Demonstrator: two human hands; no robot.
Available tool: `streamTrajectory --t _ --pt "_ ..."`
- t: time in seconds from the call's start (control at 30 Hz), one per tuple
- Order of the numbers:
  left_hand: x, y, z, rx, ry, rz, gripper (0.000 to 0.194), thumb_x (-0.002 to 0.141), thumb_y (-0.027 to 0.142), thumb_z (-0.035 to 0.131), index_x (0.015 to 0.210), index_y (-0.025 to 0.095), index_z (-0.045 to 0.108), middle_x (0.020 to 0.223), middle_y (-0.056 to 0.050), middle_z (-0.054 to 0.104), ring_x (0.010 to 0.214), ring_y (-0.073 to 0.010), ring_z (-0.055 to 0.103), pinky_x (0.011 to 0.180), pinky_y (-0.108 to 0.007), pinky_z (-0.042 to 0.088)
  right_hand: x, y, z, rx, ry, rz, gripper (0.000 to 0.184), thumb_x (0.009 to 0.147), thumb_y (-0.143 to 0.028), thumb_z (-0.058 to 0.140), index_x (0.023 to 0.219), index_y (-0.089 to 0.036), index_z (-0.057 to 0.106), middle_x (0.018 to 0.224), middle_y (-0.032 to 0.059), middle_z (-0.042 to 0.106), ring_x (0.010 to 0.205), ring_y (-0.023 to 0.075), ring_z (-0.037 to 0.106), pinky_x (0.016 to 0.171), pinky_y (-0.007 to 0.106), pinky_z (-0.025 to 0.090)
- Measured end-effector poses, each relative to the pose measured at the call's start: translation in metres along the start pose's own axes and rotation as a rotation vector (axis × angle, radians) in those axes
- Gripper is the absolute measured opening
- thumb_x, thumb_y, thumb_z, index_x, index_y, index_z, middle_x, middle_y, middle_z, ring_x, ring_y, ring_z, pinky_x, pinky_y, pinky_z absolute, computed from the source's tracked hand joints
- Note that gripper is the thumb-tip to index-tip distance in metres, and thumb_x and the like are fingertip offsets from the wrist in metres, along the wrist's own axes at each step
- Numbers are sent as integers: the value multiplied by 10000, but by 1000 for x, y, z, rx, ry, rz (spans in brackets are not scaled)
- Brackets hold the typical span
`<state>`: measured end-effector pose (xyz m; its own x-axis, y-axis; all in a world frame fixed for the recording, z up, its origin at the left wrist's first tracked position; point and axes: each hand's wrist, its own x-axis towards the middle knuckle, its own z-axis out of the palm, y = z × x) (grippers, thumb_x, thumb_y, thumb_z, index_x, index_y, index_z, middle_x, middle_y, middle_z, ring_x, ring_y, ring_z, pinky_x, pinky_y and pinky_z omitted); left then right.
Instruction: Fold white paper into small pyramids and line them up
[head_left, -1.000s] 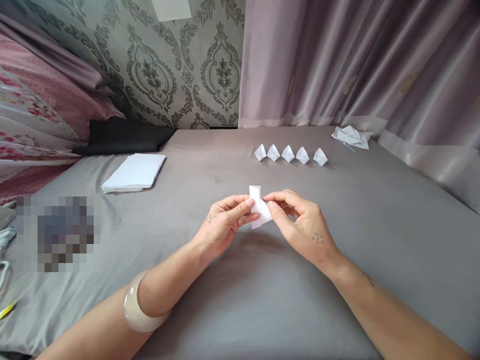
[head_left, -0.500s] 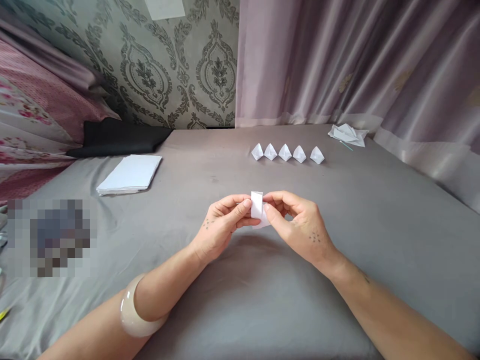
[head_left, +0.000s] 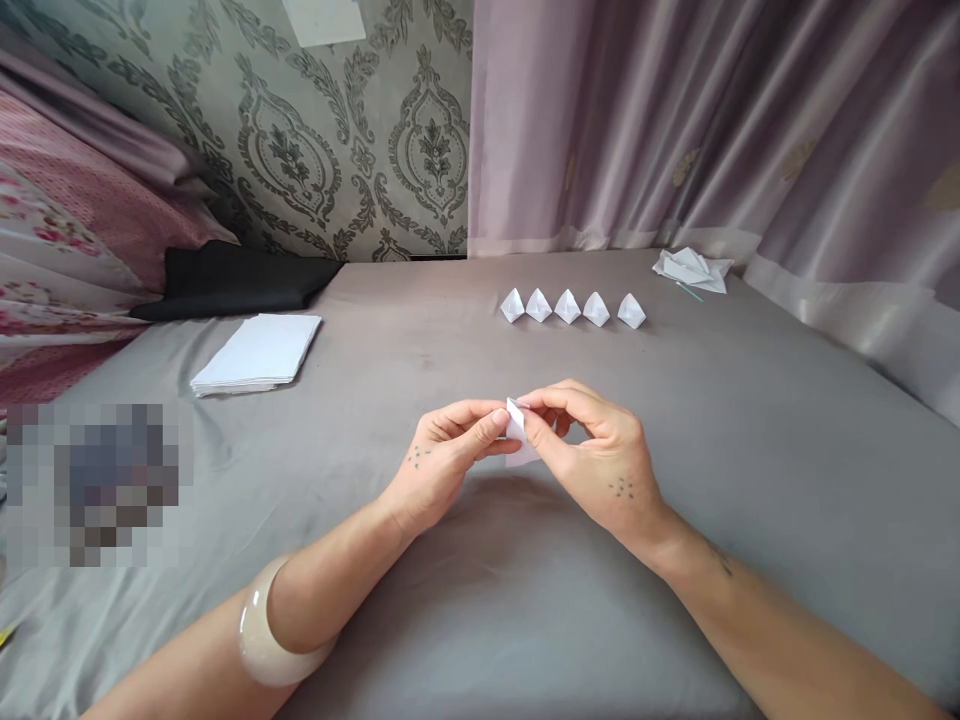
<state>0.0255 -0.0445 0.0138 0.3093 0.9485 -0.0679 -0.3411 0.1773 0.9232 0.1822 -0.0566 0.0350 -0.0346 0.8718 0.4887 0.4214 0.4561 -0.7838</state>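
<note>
Both hands are meeting over the middle of the grey bed sheet, and between them they are pinching a small folded piece of white paper. The left hand is gripping the paper's left side between thumb and forefinger, with the other fingers curled under; the right hand is gripping its right side the same way, thumb in front and fingers bent behind. The paper is sitting just above the sheet, not resting on it. Only a little of it is showing: a narrow white tip with a creased corner rising between the fingertips, and a pale flap hanging below them; the rest is hidden by the fingers, so its full shape cannot be told. A pale, glossy bangle is circling the left forearm. Farther back on the bed, a row of five small folded paper pieces is standing side by side, each a white pointed form, well apart from the hands. To the left, a flat stack of white paper sheets is lying on the sheet, with a black cloth behind it against the patterned wall. At the far right, near the mauve curtain, a loose heap of crumpled white paper is lying at the bed's edge.
</note>
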Motion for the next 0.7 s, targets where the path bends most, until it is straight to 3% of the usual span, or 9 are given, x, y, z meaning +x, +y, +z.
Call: streamTrajectory --t 0.27,0.53,0.7 --pt "-1 2 2 -30 25 -21 174 814 322 694 907 182 742 904 -47 720 887 -182 664 818 -341 568 -3 1 2 -41 26 -88 135 835 -128 584 830 -234 668 786 -2 649 682 116 582 615 261 476" --pt "-2 3 1 -32 32 -52 184 807 331 702 861 158 736 804 -23 668 794 -136 632 794 -319 572 -4 8 4 -238 91 -343 181 848 -88 571 881 -229 680 793 13 644 702 119 592 626 250 502" --pt "0 2 -2 -60 31 -58 175 816 317 697 879 157 729 774 -13 642 771 -121 623 806 -327 575 -6 8 1 -381 39 -432 235 849 -55 556 979 -207 681 828 32 656 735 137 588 658 269 504"
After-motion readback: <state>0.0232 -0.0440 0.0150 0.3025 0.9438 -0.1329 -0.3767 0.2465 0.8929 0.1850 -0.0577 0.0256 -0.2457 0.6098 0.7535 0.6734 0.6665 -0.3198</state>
